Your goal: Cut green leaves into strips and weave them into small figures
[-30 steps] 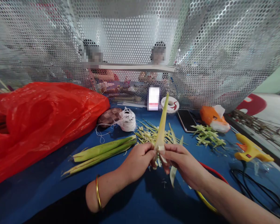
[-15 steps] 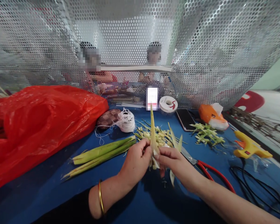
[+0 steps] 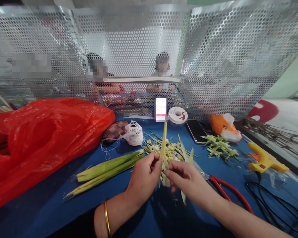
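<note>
My left hand [image 3: 146,173] is closed, thumb against fingers, around a narrow pale yellow-green leaf [image 3: 164,140] that points up and away from me. At the leaf's lower end, my right hand [image 3: 185,177] pinches its edge between thumb and fingertips. Beyond both hands lies a heap of cut leaf scraps [image 3: 152,146]. Two green leaf bundles [image 3: 109,168] rest left of my left hand. Red-handled scissors [image 3: 229,190] lie partly hidden behind my right hand and forearm.
A red plastic bag [image 3: 52,132] fills the left side. White string [image 3: 134,135], a ribbon spool [image 3: 178,115] and a phone [image 3: 196,131] lie toward the back. At right are more scraps [image 3: 221,147], a tissue pack [image 3: 224,127] and a yellow glue gun [image 3: 265,160]. People sit behind the perforated sheet.
The leaf's tip has swung slightly right and the leaf looks turned narrower. My right fingers have shifted a little at its lower end. The whole view has tilted up slightly.
</note>
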{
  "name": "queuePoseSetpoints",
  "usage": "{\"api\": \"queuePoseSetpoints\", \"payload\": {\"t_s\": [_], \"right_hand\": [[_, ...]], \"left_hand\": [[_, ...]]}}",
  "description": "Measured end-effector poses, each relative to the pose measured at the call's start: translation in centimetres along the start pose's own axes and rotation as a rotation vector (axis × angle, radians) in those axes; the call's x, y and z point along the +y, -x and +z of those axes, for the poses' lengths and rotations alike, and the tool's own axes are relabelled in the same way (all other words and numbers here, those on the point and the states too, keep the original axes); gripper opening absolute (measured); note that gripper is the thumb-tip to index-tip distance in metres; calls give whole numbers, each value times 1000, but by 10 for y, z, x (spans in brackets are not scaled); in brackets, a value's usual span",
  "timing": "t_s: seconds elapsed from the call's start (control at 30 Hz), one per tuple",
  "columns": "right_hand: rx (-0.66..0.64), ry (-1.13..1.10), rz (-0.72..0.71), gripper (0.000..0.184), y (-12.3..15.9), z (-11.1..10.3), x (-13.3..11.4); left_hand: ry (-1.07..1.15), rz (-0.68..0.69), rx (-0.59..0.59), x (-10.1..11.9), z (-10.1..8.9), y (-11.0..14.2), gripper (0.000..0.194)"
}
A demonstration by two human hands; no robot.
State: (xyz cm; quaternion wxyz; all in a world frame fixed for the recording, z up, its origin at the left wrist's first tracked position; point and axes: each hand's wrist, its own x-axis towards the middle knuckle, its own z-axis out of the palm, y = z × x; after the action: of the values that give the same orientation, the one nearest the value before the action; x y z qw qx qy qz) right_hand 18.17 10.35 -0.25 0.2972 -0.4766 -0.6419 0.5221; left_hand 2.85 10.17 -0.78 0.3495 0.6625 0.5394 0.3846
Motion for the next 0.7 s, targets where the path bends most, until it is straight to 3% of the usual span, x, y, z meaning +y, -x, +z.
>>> {"api": "queuePoseSetpoints", "payload": {"t_s": [0.1, 0.23, 0.37, 0.53, 0.7], "right_hand": [[171, 196, -92, 24, -4, -2, 7], [289, 118, -147, 25, -8, -7, 11], [262, -10, -114, 26, -10, -10, 10], [225, -98, -63, 21, -11, -7, 7], [200, -85, -55, 20, -9, -2, 5]], "left_hand": [[-57, 24, -9, 0, 3, 4, 18], [-168, 86, -29, -1, 8, 11, 19], [-194, 56, -41, -2, 9, 12, 18], [-59, -3, -41, -3, 8, 9, 22], [-25, 50, -7, 0, 6, 9, 23]]}}
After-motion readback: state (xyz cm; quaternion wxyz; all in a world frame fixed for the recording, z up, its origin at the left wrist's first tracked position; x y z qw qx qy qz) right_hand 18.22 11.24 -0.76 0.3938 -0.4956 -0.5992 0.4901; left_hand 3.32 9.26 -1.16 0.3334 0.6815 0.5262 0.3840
